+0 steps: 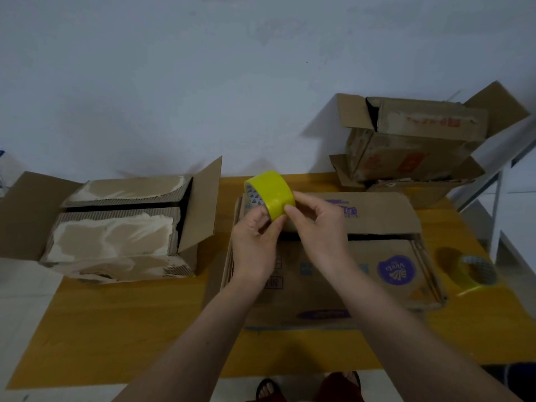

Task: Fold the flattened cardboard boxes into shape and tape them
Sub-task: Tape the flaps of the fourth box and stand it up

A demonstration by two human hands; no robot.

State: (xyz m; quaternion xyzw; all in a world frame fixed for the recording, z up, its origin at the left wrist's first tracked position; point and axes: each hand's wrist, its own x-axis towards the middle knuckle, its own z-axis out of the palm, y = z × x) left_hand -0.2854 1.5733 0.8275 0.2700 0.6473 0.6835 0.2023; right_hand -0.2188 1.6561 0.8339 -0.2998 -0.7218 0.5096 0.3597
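Head view: yellow tape roll [271,194] held up over far flap of printed box [333,256], box lying on yellow table [116,329]. Left hand [255,245] grips roll from below, fingers curled round it. Right hand [319,224] pinches roll's outer face with thumb and fingertips. Torn box [116,224] left of printed box, flaps open. Stacked boxes [412,140] behind it to right. Second tape roll [475,274] just right of printed box.

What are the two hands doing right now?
Left hand: holds the yellow tape roll from below.
Right hand: fingertips pinch the roll's outer surface.
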